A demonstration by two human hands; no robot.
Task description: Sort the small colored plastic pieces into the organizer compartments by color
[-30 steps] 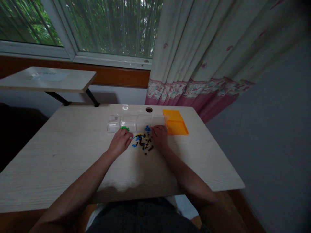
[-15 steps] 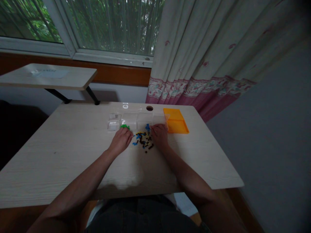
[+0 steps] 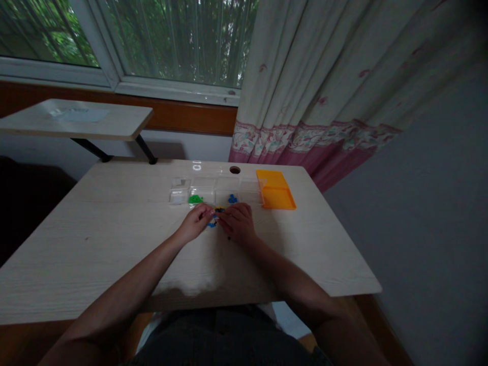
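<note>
My left hand (image 3: 197,222) is at the left edge of a pile of small blue, black and yellow pieces (image 3: 212,222). Its thumb and fingers are pinched together; whatever is between them is too small to make out. Reaching over the pile from the right, my right hand (image 3: 240,222) has its fingertips drawn together close to the left ones and covers most of the pieces. Just beyond the hands is a clear divided plastic tray (image 3: 203,182). Green pieces (image 3: 195,199) lie in one of its compartments and blue pieces (image 3: 232,199) in another.
An orange open box (image 3: 278,197) lies at the tray's right end. Behind the tray is a round cable hole (image 3: 235,170) in the wooden desk (image 3: 125,244). A raised shelf (image 3: 125,122) stands at the back left. One dark piece (image 3: 229,238) lies apart, nearer me.
My right hand has come back from the tray, moving left and nearer over the pile. My left hand has shifted slightly right, so the fingertips of both hands are now close together.
</note>
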